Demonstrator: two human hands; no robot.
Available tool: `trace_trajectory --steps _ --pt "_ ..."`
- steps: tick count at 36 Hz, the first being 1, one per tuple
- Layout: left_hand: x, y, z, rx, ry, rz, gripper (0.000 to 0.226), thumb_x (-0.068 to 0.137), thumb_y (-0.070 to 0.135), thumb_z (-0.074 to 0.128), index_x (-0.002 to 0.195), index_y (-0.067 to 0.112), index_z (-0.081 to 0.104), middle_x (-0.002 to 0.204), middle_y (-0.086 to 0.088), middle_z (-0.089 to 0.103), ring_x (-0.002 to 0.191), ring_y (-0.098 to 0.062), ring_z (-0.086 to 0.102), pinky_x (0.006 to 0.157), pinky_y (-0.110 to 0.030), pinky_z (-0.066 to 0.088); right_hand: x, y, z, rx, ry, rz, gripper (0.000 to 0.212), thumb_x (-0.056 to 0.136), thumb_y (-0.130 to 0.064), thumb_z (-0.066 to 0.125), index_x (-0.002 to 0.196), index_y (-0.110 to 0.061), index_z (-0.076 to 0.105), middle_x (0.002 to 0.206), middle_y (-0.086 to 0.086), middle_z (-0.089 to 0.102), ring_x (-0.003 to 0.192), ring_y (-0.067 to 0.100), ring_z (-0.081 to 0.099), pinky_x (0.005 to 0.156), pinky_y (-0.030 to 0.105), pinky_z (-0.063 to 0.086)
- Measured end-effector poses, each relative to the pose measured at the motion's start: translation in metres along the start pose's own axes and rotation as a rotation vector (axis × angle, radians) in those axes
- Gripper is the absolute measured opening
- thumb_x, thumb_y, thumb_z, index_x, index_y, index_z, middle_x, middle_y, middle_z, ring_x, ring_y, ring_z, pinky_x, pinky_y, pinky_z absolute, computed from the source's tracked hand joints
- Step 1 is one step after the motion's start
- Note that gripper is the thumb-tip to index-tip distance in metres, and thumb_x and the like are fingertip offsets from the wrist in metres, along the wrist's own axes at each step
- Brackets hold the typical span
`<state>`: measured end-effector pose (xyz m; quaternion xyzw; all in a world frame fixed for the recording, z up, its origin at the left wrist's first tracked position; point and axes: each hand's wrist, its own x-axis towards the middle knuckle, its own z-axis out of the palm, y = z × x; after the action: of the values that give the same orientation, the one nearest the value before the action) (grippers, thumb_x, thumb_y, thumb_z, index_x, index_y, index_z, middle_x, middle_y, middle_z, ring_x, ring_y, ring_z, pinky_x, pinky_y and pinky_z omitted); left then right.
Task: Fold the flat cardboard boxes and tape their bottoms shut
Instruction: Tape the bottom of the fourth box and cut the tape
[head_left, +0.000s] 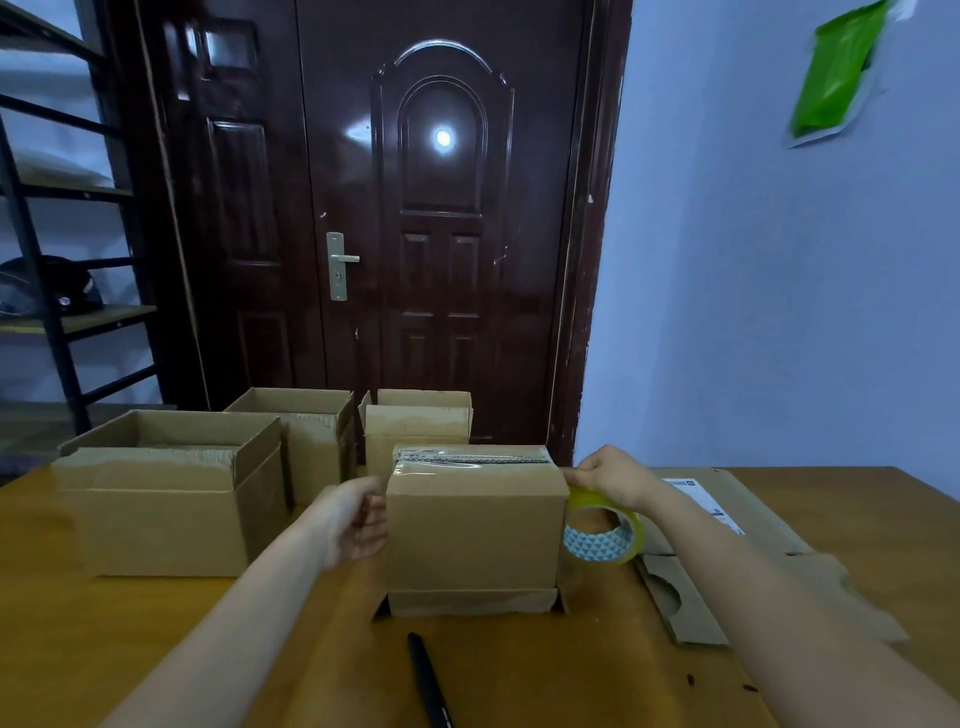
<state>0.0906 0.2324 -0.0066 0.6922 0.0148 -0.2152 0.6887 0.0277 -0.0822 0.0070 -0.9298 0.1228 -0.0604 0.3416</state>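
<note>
A small cardboard box (472, 535) stands bottom-up in the middle of the wooden table (156, 649), with clear tape across its top seam. My left hand (356, 522) rests against the box's left side, fingers loosely curved. My right hand (610, 475) holds a roll of clear tape (602, 530) at the box's upper right corner; the roll hangs beside the box's right side. Flat cardboard (727, 525) lies on the table to the right, under my right forearm.
Three folded boxes stand behind and to the left: a large one (166, 509), a middle one (311, 441) and a smaller one (415, 423). A black pen (428, 680) lies near the front edge. A dark door (441, 208) and a metal shelf (57, 260) stand beyond the table.
</note>
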Motion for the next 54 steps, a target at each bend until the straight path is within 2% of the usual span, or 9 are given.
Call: trace_trajectory --steps 6,12,18,27,31,37,44,50,54 --pt "-0.002 0.004 -0.006 0.005 -0.039 -0.025 0.030 0.093 0.015 0.049 0.063 0.013 0.045 0.056 -0.003 0.040 0.050 -0.016 0.042 0.060 -0.033 0.047 -0.002 -0.004 0.001 0.010 -0.015 0.016 0.055 0.087 -0.045 0.063 0.045 -0.019 0.038 0.042 -0.006 0.033 0.040 0.010 0.034 0.051 0.024 0.034" --pt "-0.001 -0.003 -0.012 -0.218 -0.080 -0.122 0.031 0.094 0.015 0.049 0.063 0.012 0.046 0.047 -0.002 0.045 0.042 -0.014 0.047 0.057 -0.030 0.045 -0.005 -0.004 0.000 0.019 -0.012 0.031 0.053 0.087 -0.043 0.063 0.047 -0.018 0.037 0.046 -0.004 0.033 0.042 0.010 0.034 0.050 0.022 0.033" --pt "-0.002 0.001 -0.001 -0.103 0.046 -0.049 0.025 0.095 0.013 0.052 0.071 0.007 0.053 0.044 -0.001 0.047 0.041 -0.010 0.044 0.040 -0.020 0.044 -0.006 -0.007 0.001 0.020 -0.013 0.033 0.053 0.086 -0.046 0.063 0.047 -0.018 0.041 0.046 -0.003 0.036 0.044 0.012 0.039 0.052 0.024 0.037" --pt "-0.001 0.005 0.010 0.468 0.248 0.231 0.026 0.096 0.013 0.050 0.077 -0.001 0.060 0.060 -0.012 0.055 0.053 -0.020 0.051 0.049 -0.027 0.045 -0.008 -0.022 -0.001 -0.116 -0.023 0.033 0.053 0.088 -0.044 0.062 0.048 -0.016 0.039 0.049 -0.001 0.036 0.047 0.013 0.037 0.053 0.025 0.035" --pt "-0.001 0.010 0.004 0.615 0.267 0.228 0.025 0.094 0.023 0.055 0.080 0.002 0.058 0.064 -0.012 0.060 0.052 -0.019 0.055 0.049 -0.026 0.047 -0.013 -0.038 -0.004 -0.272 -0.026 0.026 0.050 0.089 -0.034 0.058 0.048 -0.014 0.038 0.052 0.000 0.037 0.051 0.014 0.035 0.051 0.027 0.031" --pt "-0.001 -0.012 0.005 0.638 0.275 0.298 0.005 0.094 0.010 0.053 0.097 0.007 0.055 0.089 -0.013 0.063 0.081 -0.027 0.062 0.075 -0.038 0.055 -0.019 -0.048 0.002 -0.366 -0.033 0.043 0.041 0.088 -0.024 0.054 0.051 -0.013 0.041 0.054 0.001 0.041 0.057 0.020 0.041 0.056 0.030 0.034" --pt "-0.009 -0.020 0.003 0.501 0.264 0.482 0.032 0.092 0.000 0.054 0.122 0.010 0.053 0.109 -0.006 0.057 0.102 -0.026 0.056 0.082 -0.040 0.054 -0.025 -0.054 0.011 -0.396 -0.040 0.066 0.032 0.087 -0.017 0.049 0.055 -0.014 0.046 0.060 0.002 0.048 0.060 0.020 0.046 0.059 0.031 0.037" --pt "-0.016 -0.026 -0.002 0.446 0.285 0.415 0.019 0.097 0.009 0.047 0.093 0.019 0.063 0.100 -0.007 0.065 0.095 -0.024 0.060 0.089 -0.047 0.052 -0.025 -0.051 0.032 -0.428 -0.072 0.072 0.026 0.090 -0.013 0.046 0.064 -0.013 0.047 0.068 0.002 0.051 0.064 0.019 0.051 0.056 0.029 0.040" --pt "-0.022 -0.041 -0.001 0.281 0.294 0.289 0.037 0.102 0.027 0.038 0.127 0.005 0.055 0.121 -0.016 0.058 0.116 -0.034 0.051 0.098 -0.043 0.043 -0.024 -0.051 0.041 -0.459 -0.078 0.070 0.023 0.091 -0.013 0.046 0.069 -0.015 0.047 0.071 0.001 0.051 0.065 0.016 0.051 0.053 0.026 0.038"
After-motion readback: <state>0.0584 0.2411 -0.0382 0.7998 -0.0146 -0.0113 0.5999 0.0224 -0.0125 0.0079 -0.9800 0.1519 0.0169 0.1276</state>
